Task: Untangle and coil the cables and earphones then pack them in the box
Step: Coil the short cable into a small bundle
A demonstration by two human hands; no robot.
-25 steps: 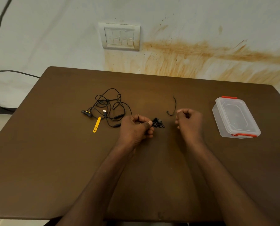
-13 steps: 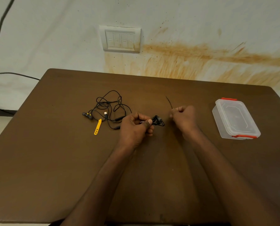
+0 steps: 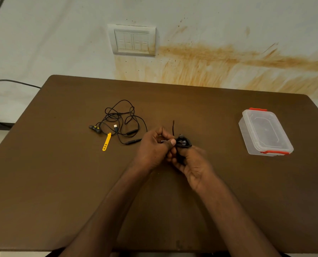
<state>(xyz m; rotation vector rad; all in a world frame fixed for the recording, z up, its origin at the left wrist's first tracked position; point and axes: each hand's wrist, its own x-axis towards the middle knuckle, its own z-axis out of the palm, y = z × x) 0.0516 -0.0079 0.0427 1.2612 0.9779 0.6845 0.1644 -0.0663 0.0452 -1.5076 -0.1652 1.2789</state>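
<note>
Black wired earphones (image 3: 182,142) sit half-coiled in your left hand (image 3: 155,148); your right hand (image 3: 192,165) pinches the trailing cord. Finish winding, then open the clear lidded plastic box (image 3: 265,132) well to the right.

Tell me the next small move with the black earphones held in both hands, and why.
Probably wrap the loose cable end once more round the bundle. The left hand pinches the coiled black earphones by the jack, the right hand grips cable beneath, and a short tail sticks up free. The box has its lid on, so packing likely comes later.
</note>
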